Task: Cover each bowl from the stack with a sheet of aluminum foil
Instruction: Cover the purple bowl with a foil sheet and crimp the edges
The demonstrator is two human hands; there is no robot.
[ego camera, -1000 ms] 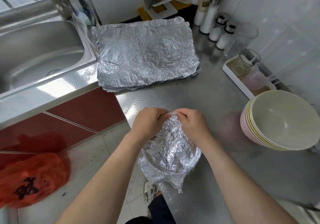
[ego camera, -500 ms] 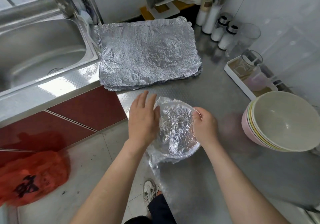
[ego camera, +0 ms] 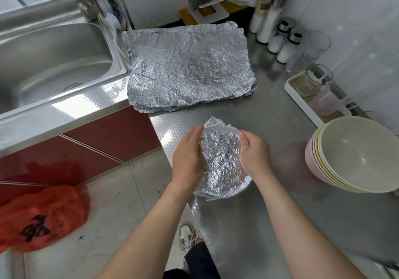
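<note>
Foil-wrapped bowl [ego camera: 222,162] at the counter [ego camera: 269,224] front edge, left hand [ego camera: 187,157] pressing flat-fingered, right hand [ego camera: 254,155] curled round its rim: crimping step, and next, probably, tuck that loose far flap [ego camera: 212,123].

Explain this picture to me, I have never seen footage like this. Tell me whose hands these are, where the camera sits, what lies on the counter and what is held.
No machine here: a person works with bare hands, and a wide camera worn on their head looks down at them. On the steel counter lie a stack of foil sheets beside the sink, and a stack of bowls at the right. Between the hands is a foil-covered bowl: the left hand presses flat against its side, while the right hand curls over its rim, moulding the foil.
</note>
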